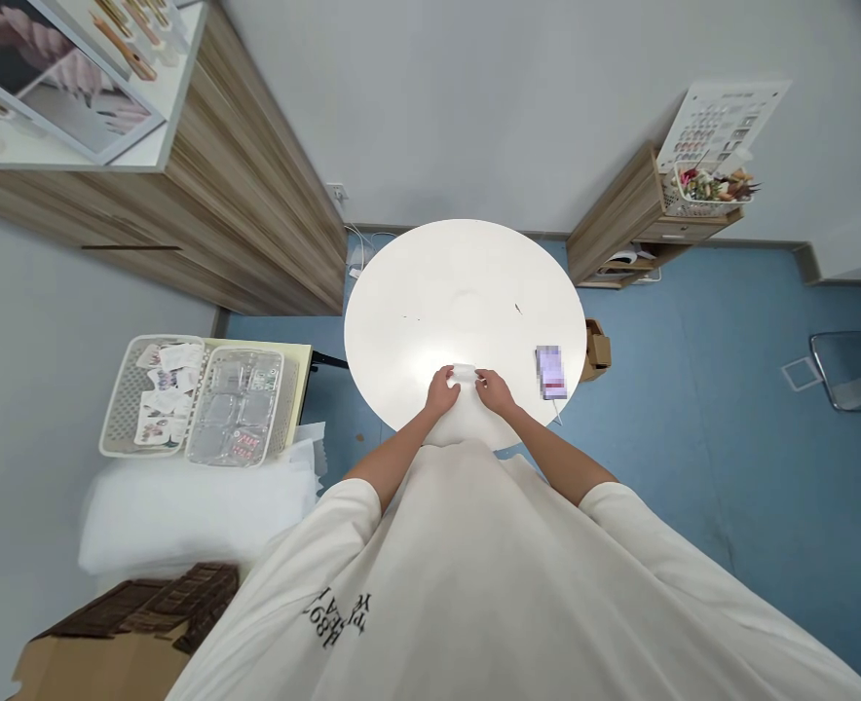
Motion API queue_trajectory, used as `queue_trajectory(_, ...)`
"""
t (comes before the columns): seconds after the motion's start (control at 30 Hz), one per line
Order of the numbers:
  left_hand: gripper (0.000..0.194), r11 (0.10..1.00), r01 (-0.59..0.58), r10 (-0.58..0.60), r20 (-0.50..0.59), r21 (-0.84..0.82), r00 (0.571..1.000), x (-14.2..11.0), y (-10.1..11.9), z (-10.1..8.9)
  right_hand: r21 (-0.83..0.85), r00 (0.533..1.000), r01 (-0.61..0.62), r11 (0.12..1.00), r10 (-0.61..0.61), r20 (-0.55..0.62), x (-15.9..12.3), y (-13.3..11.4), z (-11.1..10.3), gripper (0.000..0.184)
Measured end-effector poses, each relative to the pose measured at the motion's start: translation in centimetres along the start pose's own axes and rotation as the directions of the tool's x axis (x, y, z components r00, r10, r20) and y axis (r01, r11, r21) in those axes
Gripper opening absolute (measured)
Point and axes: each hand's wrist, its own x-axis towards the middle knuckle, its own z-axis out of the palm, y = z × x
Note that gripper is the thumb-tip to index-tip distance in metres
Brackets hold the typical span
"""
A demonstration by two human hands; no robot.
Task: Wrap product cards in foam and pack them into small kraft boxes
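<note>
Near the front edge of the round white table (467, 282), my two hands hold a small, pale, sheet-like piece (464, 373) between them. It looks white and partly see-through; its exact kind is too small to make out. My left hand (442, 391) pinches its left end with curled fingers. At the right end, my right hand (496, 391) grips it between thumb and fingers. A phone (551, 372) with a blurred lit screen lies to the right of my right hand, a white cable running from its lower end.
To the left, plastic baskets (119, 399) with printed packets and a clear divided tray (235, 404) stand on a side table. A cardboard box (101, 662) is at lower left. Wooden cabinets (270, 166) stand behind left; a small shelf (620, 214) with dried flowers stands right.
</note>
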Motion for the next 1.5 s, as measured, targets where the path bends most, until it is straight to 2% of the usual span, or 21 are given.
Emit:
queue_trajectory(0.13, 0.037, 0.998, 0.036, -0.034, -0.045, 0.045, 0.998, 0.8, 0.3, 0.0, -0.064, 1.000, 0.000, 0.998, 0.000, -0.003, 0.8, -0.9, -0.9, 0.037)
queue_trajectory(0.3, 0.027, 0.994, 0.067, -0.060, -0.084, 0.085, 0.995, 1.8, 0.4, 0.1, -0.143, 1.000, 0.014, 0.990, -0.013, 0.007, 1.7, -1.7, -1.1, 0.034)
queue_trajectory(0.63, 0.019, 0.988, 0.107, -0.103, -0.039, 0.115, 0.994, 4.1, 1.2, -0.5, -0.209, 0.999, 0.036, 0.977, -0.030, 0.032, 2.9, -2.9, -2.0, 0.033)
queue_trajectory(0.9, 0.020, 0.990, 0.104, -0.103, -0.018, 0.091, 0.995, 4.8, 1.5, -0.9, -0.149, 0.992, 0.102, 0.984, -0.089, 0.090, 3.9, -2.9, -3.1, 0.032)
queue_trajectory(1.23, 0.024, 0.992, 0.124, -0.124, -0.006, 0.012, 0.992, 4.8, 1.6, -1.4, -0.272, 0.965, 0.194, 0.943, -0.133, 0.228, 4.7, -2.4, -3.3, 0.028)
queue_trajectory(1.37, 0.028, 0.988, 0.152, -0.153, -0.005, -0.010, 0.988, 4.9, 1.6, -1.3, -0.330, 0.971, 0.173, 0.928, -0.106, 0.213, 4.6, -2.2, -2.8, 0.023)
queue_trajectory(1.5, 0.044, 0.986, 0.162, -0.161, 0.038, -0.036, 0.986, 4.8, 0.9, -1.2, -0.301, 0.987, 0.092, 0.949, -0.047, 0.154, 5.0, -2.2, -2.8, 0.024)
